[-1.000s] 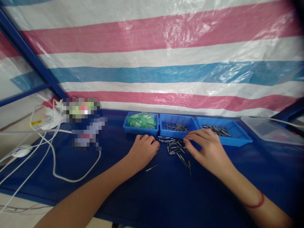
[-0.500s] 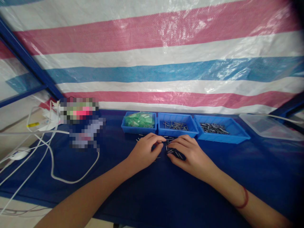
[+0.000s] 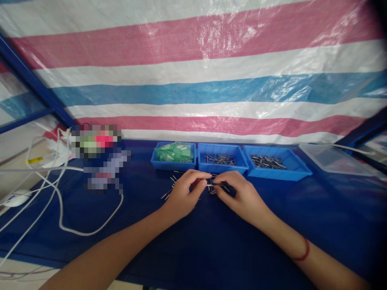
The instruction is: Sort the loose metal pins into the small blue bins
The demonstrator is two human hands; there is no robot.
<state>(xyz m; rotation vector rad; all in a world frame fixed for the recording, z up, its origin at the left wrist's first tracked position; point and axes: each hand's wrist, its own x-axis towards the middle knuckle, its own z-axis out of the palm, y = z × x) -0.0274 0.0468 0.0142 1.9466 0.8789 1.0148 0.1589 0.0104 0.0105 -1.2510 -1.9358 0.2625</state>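
Observation:
My left hand (image 3: 184,192) and my right hand (image 3: 238,194) meet over a loose heap of small metal pins (image 3: 172,186) on the blue table cover (image 3: 211,241). The right hand's fingers are curled round a bunch of these pins (image 3: 222,186), gathered under its palm. With thumb and forefinger the left hand pinches the end of one pin that sticks out of that bunch. Just behind the hands stand three blue trays: the left one (image 3: 157,162) with green packets, the middle one (image 3: 242,163) and the right one (image 3: 299,171) with more pins.
A clear plastic lid or tray (image 3: 332,161) lies at the far right. White cables (image 3: 63,201) loop over the left side of the table beside a blurred-out object (image 3: 99,157). A striped pink, white and blue tarpaulin (image 3: 193,80) hangs close behind the trays.
My right hand has swept left across the scattered pins and drawn them into a bunch. My left hand has opened slightly and now pinches a pin between the two hands.

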